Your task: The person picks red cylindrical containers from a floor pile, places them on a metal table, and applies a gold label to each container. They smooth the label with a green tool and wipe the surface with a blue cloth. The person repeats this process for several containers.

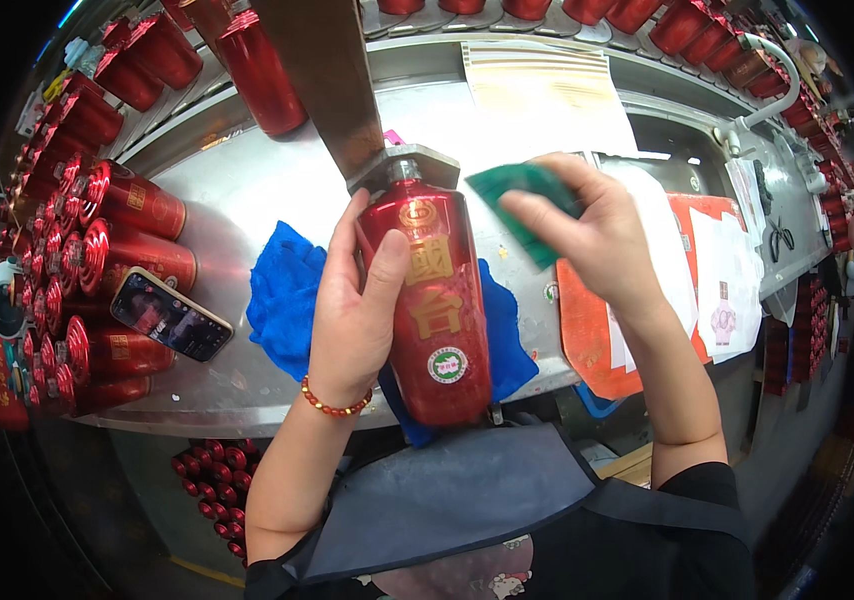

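A beaded bracelet in reddish brown and gold circles the left wrist. The black short-sleeved T-shirt bears a mauve-pink cartoon print, beneath a slate-grey apron with dark edging and a broad dark strap.

Head-worn view (wide fisheye), downward

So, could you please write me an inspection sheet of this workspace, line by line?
Surface: metal table, shiny, partly covered.
Things in hand: red bottle, with blue cloth showing on both sides; green pad.
Clutter: lit phone near red cans at left; orange sheet and white papers at right; scissors farther right.
Left grip: holding the bottle, thumb on its front.
Right grip: pinching the pad, right of the bottle.
Cables: nothing seen.
Surroundings: more red bottles beyond the table.
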`<move>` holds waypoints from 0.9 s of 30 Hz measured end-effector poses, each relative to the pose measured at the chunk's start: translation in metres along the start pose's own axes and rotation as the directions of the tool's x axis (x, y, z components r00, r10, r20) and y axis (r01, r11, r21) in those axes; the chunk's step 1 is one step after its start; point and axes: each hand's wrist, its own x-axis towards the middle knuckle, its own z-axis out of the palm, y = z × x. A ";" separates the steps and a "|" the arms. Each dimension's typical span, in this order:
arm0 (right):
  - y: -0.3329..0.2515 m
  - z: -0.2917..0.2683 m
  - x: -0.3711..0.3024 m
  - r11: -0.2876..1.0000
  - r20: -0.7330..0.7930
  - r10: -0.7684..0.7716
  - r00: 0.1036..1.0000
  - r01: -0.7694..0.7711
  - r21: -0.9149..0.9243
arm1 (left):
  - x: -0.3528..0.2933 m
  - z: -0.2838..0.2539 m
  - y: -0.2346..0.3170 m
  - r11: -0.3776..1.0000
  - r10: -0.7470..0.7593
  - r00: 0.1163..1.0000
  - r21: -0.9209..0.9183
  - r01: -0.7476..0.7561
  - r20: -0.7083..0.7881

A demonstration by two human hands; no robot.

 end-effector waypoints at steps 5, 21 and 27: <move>0.008 0.018 -0.042 0.985 0.113 0.056 0.992 -0.074 0.157 | 0.001 0.001 -0.002 0.999 -0.001 1.000 -0.049 0.003 0.026; 0.047 0.022 -0.068 0.923 -0.098 0.285 0.953 -0.246 0.295 | -0.044 -0.042 -0.023 0.924 0.166 0.980 0.330 -0.192 0.106; 0.055 0.021 -0.075 0.978 -0.110 0.175 0.978 -0.161 0.129 | -0.066 -0.060 -0.025 0.506 0.175 0.892 0.739 -0.445 0.417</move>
